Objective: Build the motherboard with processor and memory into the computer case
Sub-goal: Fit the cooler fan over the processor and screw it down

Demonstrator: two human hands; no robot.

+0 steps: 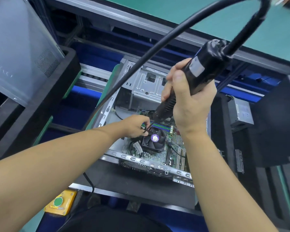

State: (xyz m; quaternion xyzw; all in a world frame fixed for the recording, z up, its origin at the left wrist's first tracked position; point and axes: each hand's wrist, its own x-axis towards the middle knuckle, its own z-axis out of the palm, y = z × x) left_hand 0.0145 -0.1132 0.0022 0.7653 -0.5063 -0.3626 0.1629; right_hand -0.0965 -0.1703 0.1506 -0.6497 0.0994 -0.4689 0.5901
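The right grip (187, 104) is clamped round the electric screwdriver (199, 71), left grip (136, 126) pinching its bit (149, 127) by the cooler fan (155, 139); a slip could gouge the motherboard (175, 138)

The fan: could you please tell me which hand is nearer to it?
Left. The left hand sits at the fan's upper-left corner, pinching the screwdriver tip; the right hand grips the screwdriver body higher up.

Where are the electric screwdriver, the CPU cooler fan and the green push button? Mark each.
electric screwdriver (201, 71): head view, on its black barrel by the white label.
CPU cooler fan (155, 137): head view, on the purple hub sticker.
green push button (58, 202): head view, on the button's centre, in its yellow box.
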